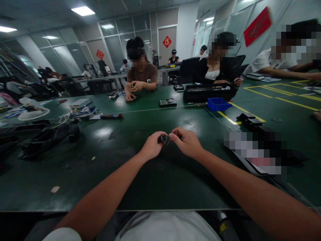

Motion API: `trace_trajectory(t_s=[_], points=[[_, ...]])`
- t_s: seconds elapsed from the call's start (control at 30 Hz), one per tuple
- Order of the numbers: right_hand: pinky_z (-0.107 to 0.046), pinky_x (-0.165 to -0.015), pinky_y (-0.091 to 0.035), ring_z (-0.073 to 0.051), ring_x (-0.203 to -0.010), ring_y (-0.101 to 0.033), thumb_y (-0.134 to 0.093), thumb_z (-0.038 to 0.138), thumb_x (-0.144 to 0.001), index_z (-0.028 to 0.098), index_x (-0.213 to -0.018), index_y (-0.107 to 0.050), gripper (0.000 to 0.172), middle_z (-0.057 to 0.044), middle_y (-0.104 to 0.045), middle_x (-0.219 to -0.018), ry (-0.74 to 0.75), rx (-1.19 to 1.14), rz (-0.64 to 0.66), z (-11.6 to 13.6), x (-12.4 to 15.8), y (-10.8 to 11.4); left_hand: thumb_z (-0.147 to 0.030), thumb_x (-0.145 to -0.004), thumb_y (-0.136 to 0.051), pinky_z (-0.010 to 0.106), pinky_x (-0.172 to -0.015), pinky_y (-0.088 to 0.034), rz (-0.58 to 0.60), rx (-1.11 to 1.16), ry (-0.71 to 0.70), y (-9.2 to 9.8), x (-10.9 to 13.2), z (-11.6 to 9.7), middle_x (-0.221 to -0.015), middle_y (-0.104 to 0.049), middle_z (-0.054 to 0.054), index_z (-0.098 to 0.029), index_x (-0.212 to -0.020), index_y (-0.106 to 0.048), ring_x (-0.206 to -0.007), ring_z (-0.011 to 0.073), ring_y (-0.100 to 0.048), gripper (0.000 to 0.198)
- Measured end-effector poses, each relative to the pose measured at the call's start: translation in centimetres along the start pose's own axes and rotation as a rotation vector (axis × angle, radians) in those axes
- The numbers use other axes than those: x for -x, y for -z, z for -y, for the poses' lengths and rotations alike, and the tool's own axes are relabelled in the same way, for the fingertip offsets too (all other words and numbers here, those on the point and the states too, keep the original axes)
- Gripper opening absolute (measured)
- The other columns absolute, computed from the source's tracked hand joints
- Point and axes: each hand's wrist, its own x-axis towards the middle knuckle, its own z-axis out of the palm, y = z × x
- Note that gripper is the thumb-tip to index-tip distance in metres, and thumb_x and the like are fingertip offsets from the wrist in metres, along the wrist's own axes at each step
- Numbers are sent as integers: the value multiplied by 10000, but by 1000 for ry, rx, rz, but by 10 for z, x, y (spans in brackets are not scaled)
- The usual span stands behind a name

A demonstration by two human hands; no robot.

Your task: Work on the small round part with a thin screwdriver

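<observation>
My left hand (151, 147) is closed around a short black cylinder (163, 138). The cylinder's round, paler end faces me and to the right, and its other end is hidden in my fingers. Close beside it, my right hand (187, 142) pinches a thin, reddish piece (171, 136) between thumb and fingers. A slim strip or shaft runs down and left from that pinch; it is too small and blurred to name. Both hands are held over the green table (140, 187), a small gap between them.
A marker-like tool (111, 116) lies at the left, near tangled cables (86, 113). Ahead is a circuit board module (168, 102). A blue bin (219, 104) and black parts (265, 134) lie right. A black bag-like object (50, 140) is left. Co-workers sit opposite.
</observation>
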Motion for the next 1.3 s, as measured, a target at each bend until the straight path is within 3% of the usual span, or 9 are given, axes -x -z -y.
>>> trace_trajectory(t_s=[0.3,0.47,0.6,0.77,0.83,1.07,1.3], points=[[-307,-620,-481,-161,-645,-584,-469,440,-1001,237,-1021,-576,231,8,-604,-715,-47,-397,-292,-8,3,-5,-60,-796,-685,409,-1069,-438,-69,-9,-13,2,3,8,-1207,-675,71,-208,-1185,-671,-1156,230,-603,416],[-315,-647,-500,-167,-687,-627,-481,441,-995,234,-1041,-587,238,-7,-650,-768,-62,-354,-214,-11,2,-9,-78,-805,-698,402,-1038,-458,-61,-24,-33,2,4,9,-1160,-688,61,-210,-1159,-686,-1112,223,-620,378],[-312,-656,-492,-165,-690,-641,-492,438,-988,234,-1020,-607,237,-12,-674,-788,-46,-277,-231,-11,1,-8,-77,-813,-694,400,-1043,-462,-83,-31,-57,1,4,11,-1163,-688,56,-214,-1156,-684,-1119,218,-623,370],[-284,-526,-373,-139,-534,-520,-654,501,-871,228,-684,-561,344,25,-565,-589,-75,-95,-290,-5,-2,1,-129,-833,-718,413,-1077,-451,-121,-13,-69,1,4,16,-1219,-682,54,-235,-1213,-671,-1172,222,-615,398],[-278,-500,-337,-132,-501,-480,-681,519,-841,231,-632,-529,387,35,-523,-542,-87,-63,-308,-4,-2,3,-150,-840,-723,420,-1085,-447,-106,-17,-73,1,4,18,-1242,-681,50,-248,-1233,-666,-1189,226,-612,408],[-306,-601,-445,-181,-660,-633,-617,407,-913,222,-894,-682,197,-22,-703,-754,1,-84,-219,-2,-1,4,-154,-849,-719,430,-1073,-452,-102,-66,-60,2,3,19,-1225,-693,47,-248,-1224,-677,-1177,233,-618,389],[-339,-719,-497,-207,-809,-677,-528,320,-960,229,-1019,-667,177,-47,-731,-929,97,-85,-147,-4,0,4,-142,-844,-713,423,-1083,-453,-147,-42,-38,4,3,21,-1234,-687,52,-242,-1220,-677,-1182,231,-619,391]])
